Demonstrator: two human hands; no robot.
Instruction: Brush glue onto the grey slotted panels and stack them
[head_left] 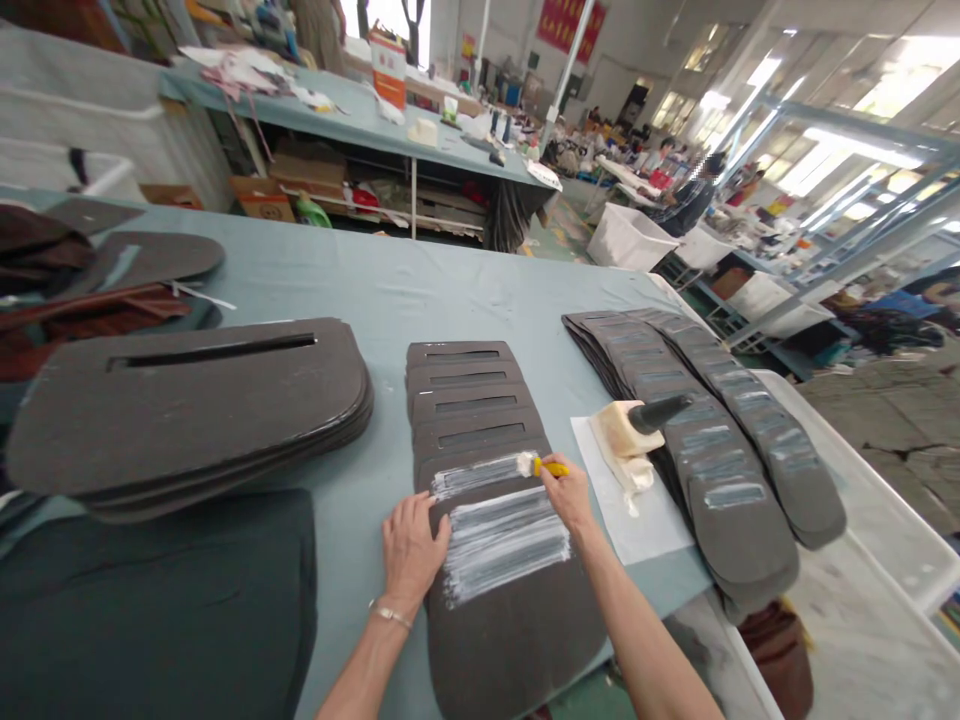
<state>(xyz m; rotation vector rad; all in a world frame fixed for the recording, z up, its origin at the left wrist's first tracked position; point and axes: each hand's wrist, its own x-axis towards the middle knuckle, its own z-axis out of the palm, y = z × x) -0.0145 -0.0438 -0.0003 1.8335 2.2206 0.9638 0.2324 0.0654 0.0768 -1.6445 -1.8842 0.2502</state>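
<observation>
Near the middle of the table, several dark grey panels with slots lie overlapped in a stepped stack. White paste is streaked over the front panel and along the one behind it. My right hand grips a small brush by its yellow handle, its white-coated bristles touching the right end of the rear streak. My left hand lies on the left edge of the front panel, fingers stretched out and holding nothing. To the right, a cream block-like container with a dark nozzle-like piece sits on white paper, paste spilling beside it.
More paste-streaked panels lie fanned at the right. At the left stand a stack of larger slotted panels and dark green sheets. White bins, another table and a person are farther back.
</observation>
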